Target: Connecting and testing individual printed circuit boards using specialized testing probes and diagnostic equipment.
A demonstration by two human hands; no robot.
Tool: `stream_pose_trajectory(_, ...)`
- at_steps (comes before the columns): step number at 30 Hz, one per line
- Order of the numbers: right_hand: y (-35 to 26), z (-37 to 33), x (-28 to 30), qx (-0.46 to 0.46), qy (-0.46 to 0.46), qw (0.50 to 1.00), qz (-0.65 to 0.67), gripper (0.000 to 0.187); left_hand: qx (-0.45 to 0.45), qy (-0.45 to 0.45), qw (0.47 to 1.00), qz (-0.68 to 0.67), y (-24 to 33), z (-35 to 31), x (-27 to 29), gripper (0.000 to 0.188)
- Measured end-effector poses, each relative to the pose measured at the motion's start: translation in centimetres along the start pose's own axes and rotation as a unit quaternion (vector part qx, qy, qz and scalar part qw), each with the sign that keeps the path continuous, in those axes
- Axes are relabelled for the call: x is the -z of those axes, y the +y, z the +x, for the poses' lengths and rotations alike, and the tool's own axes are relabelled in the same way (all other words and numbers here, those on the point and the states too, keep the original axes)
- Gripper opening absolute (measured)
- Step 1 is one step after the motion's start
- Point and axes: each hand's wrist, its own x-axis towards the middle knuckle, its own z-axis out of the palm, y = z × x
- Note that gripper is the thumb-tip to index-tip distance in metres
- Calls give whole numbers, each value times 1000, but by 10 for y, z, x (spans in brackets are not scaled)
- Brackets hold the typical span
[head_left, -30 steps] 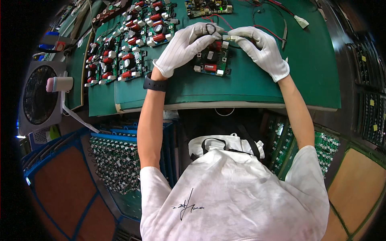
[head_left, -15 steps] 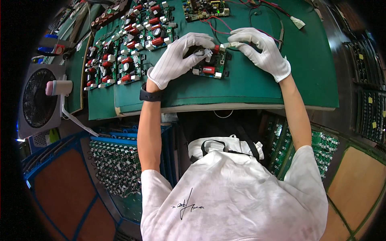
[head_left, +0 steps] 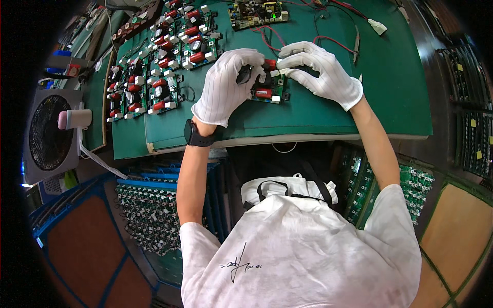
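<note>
Basically, L hand (head_left: 222, 87) & R hand (head_left: 324, 74) flank PCB (head_left: 264, 93) on grn mat (head_left: 393, 97).

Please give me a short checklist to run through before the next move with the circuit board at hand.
1. Both hands gloved: ok, left hand and right hand alike.
2. Circuit board resting on the green mat: ok.
3. Boards on the left apart from it: ok.
4. Left hand's grip: cannot tell, contact partly hidden.
5. Right hand's grip: cannot tell, too small.
6. Green light on the rear board lit: ok.
</note>
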Motion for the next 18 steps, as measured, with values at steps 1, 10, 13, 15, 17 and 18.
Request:
stream_pose_trajectory(1, 0, 0, -1, 3, 0, 1000, -3, 20, 8, -7, 1000, 24, 2, 0, 0, 32)
stream_pose_trajectory(10, -2, 0, 2, -11, 5, 1000, 5, 21, 12, -155, 986, 61, 26, 22, 31, 43)
stream_pose_trajectory(13, -3, 1, 3, -12, 3, 1000, 5, 21, 11, -199, 974, 108, 24, 27, 39, 38)
stream_pose_trajectory(15, -3, 1, 3, -13, 1, 1000, 4, 21, 1, -219, 966, 140, 22, 29, 41, 36)
stream_pose_trajectory(17, -2, 0, 3, -10, 2, 1000, 7, 21, -20, -186, 970, 155, 20, 32, 39, 33)
stream_pose_trajectory(18, -2, 0, 3, -11, 4, 1000, 7, 21, -21, -187, 970, 155, 19, 31, 37, 33)
